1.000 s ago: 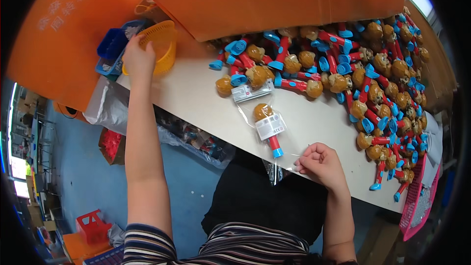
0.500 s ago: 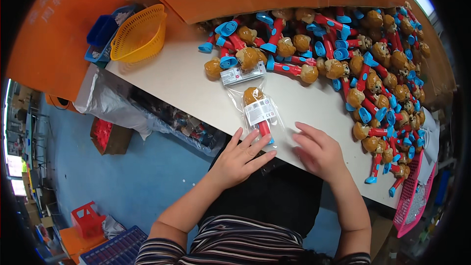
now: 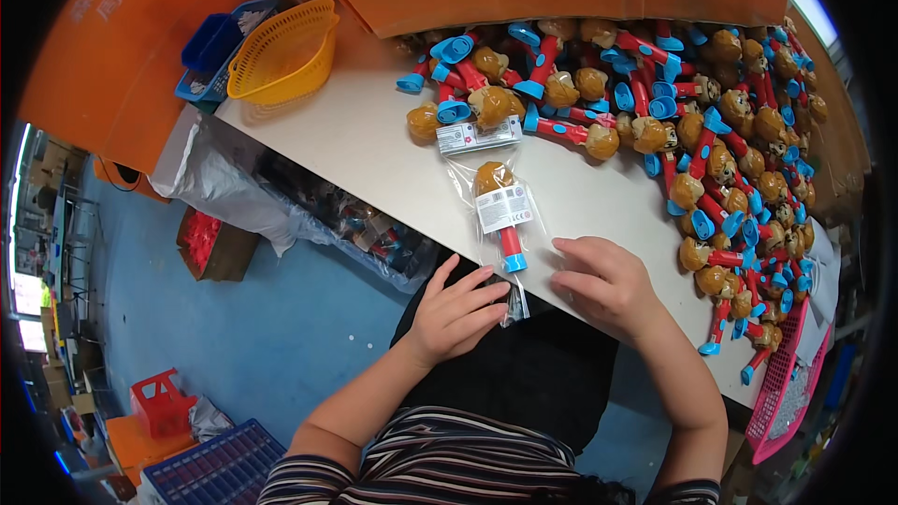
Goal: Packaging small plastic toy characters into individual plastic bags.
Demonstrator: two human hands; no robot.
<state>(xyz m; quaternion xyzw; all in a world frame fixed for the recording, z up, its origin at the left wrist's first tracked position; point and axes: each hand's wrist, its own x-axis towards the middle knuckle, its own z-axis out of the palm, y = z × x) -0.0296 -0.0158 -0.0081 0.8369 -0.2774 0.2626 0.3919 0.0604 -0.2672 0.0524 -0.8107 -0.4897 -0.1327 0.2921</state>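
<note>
A figure-headed toy [image 3: 510,241] with a brown head, red handle and blue base lies on the table inside a clear plastic bag [image 3: 479,137], its printed header pointing away from me. A white label crosses the toy's middle. The bag's lower end hangs over the table edge. My left hand [image 3: 456,312] is open, fingers spread, its fingertips at that lower end; whether they press on the film is hard to see. On the other side, my right hand [image 3: 608,285] is open with fingers loosely bent beside the bag's right edge, holding nothing.
Many unbagged toys [image 3: 645,131] are heaped along the table's back and right. A yellow basket [image 3: 281,56] and blue bins [image 3: 208,42] stand back left. A pink basket [image 3: 776,402] is at the right edge. Below the table's left edge sits a plastic-lined container [image 3: 360,229] of toys.
My left hand has drawn back off the toy's base toward me, leaving the base uncovered. The bag's lower end now shows over the table edge. The view has shifted slightly.
</note>
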